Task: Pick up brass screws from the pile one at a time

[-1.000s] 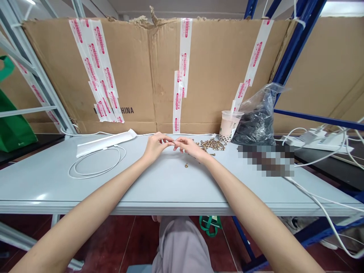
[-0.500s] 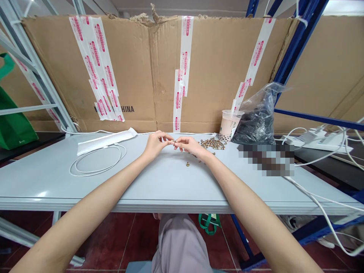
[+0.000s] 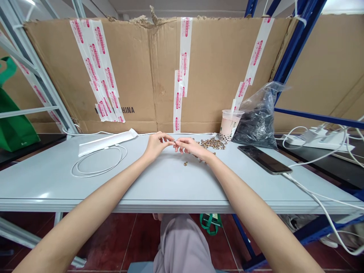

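My left hand (image 3: 158, 146) and my right hand (image 3: 191, 147) meet fingertip to fingertip over the middle of the table (image 3: 170, 185). Between them they pinch a small brass-coloured metal piece (image 3: 175, 141), mostly covered by the fingers. A similar loose metal piece (image 3: 185, 163) lies on the tabletop below my right hand. Just past that hand is a pile of small brass-coloured metal pieces (image 3: 213, 143). Several more lie partly hidden beneath my right hand and wrist.
A bubble tea cup (image 3: 226, 127) and a plastic bag of dark contents (image 3: 256, 127) stand behind the pile. A phone (image 3: 264, 159) lies at right near white cables. At left are a coiled white cable (image 3: 75, 167) and a long white packet (image 3: 108, 142). Cardboard (image 3: 133, 76) walls the back.
My hands stay together in nearly the same place. The metal piece between my fingertips shows less than before. The camera view has shifted slightly.
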The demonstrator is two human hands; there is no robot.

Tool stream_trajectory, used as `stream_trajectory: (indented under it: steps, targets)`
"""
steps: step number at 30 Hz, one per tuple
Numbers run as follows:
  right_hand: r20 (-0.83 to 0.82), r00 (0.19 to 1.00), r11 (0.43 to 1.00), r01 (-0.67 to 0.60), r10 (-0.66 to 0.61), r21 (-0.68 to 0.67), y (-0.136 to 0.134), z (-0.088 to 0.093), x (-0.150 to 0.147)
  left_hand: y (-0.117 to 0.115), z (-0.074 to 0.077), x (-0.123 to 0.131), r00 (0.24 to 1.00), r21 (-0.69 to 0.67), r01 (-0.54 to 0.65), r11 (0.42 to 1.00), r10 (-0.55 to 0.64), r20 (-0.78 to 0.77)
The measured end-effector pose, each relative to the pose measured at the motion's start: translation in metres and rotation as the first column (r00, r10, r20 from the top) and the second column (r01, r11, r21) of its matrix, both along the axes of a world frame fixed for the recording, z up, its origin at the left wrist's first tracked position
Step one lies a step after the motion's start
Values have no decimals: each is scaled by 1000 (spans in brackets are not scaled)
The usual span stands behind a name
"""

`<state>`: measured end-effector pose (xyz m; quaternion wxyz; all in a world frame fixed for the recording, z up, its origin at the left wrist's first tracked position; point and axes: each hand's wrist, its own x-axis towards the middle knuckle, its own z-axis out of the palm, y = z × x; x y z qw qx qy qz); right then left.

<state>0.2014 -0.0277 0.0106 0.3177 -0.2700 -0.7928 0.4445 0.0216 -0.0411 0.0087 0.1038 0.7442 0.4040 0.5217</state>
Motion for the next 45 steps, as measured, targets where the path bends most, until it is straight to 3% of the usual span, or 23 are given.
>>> stream_trajectory:
  steps: [5, 12, 20, 26, 30, 40, 45]
  targets:
    - [-21, 1000, 999, 18, -17, 47, -2, 1, 0, 1, 0, 0, 999, -78, 43, 996, -43, 3]
    - [-25, 999, 996, 32, -30, 82, 3, -5, -2, 4, -3, 0, 1000, -41, 8, 999, -8, -12]
    - [21, 1000, 999, 17, -16, -43, -1, -3, -4, 2, -5, 3, 999, 29, 15, 999, -14, -52]
    - [-28, 1000, 1000, 9, -9, 5, 2, -1, -2, 0, -4, 3, 999, 35, -34, 999, 34, -7]
    - [-35, 999, 1000, -11, 12, 29, 3, -4, -3, 1, -5, 2, 999, 62, -2, 998, 4, -44]
    - [-32, 997, 991, -67, 64, -114, 5, -9, -4, 0, -6, 3, 994, 82, 38, 996, -29, -101]
    - [-34, 998, 997, -57, 56, -56, 1, -5, -3, 1, -6, 1, 997, 99, 2, 995, 6, -71]
